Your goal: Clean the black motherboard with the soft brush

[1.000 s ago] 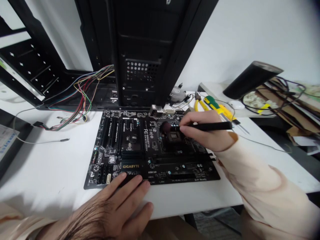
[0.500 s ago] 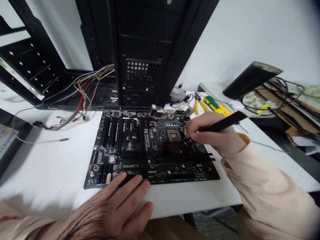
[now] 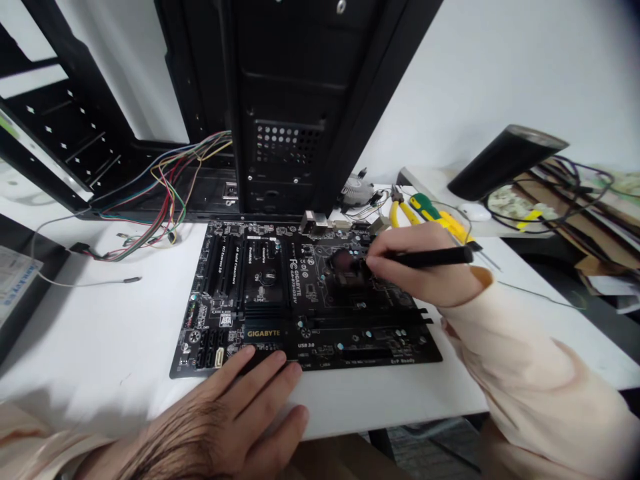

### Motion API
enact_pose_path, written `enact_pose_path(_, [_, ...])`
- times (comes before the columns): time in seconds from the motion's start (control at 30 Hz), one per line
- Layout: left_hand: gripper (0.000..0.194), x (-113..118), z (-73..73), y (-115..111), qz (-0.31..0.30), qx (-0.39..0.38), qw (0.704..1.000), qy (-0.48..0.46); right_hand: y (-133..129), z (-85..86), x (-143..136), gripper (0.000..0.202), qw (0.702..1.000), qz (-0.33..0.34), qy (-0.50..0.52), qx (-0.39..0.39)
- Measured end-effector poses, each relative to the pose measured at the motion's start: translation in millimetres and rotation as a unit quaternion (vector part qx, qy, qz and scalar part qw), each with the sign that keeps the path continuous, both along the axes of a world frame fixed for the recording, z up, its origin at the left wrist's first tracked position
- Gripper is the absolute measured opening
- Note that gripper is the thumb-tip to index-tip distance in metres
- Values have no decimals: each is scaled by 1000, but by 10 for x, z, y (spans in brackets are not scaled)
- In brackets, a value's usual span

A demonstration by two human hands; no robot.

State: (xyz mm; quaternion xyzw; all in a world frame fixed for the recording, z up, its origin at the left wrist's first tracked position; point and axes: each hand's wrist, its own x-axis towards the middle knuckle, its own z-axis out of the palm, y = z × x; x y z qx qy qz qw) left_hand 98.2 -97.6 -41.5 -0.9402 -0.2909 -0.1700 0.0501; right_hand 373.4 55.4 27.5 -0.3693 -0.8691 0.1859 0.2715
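A black motherboard marked GIGABYTE lies flat on the white table. My left hand is spread, palm down, with its fingertips resting on the board's near edge. Between the thumb and fingers of my right hand is a black-handled brush, its handle pointing right. The brush's dark, blurred head is over the CPU socket area and hides most of it. Whether the bristles touch the board, I cannot tell.
Behind the board stands an open black computer case with loose coloured wires trailing out. At the back right are a cooler, yellow-handled pliers, screwdrivers and a black cylinder. A labelled box sits at left.
The brush head has swept away from me across the CPU socket, now covering it. Its handle has swung down closer to level. My left hand stays on the board's edge.
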Motion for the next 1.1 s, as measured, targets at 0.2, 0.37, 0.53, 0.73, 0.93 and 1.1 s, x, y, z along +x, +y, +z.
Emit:
enact_pose_path(0.2, [23,3,-8,2,4,8,1000,-8,-64,-1,-15,18,998,7,61,-27])
enact_pose_path(0.37, [25,-20,36,10,-9,7,1000,29,-44,5,-26,21,998,64,-1,-26])
enact_pose_path(0.53, [29,-26,53,16,-11,2,1000,21,-12,-25,5,17,997,-19,68,-12])
enact_pose_path(0.73, [28,-34,2,33,-20,26,999,34,-28,25,-15,23,995,68,-1,-77])
enact_pose_path(0.93, [29,-32,-3,20,-11,20,999,30,3,32,6,18,998,-49,12,36])
enact_pose_path(1.1, [24,-10,-14,-11,5,20,999,32,-1,47,36,26,995,61,7,-83])
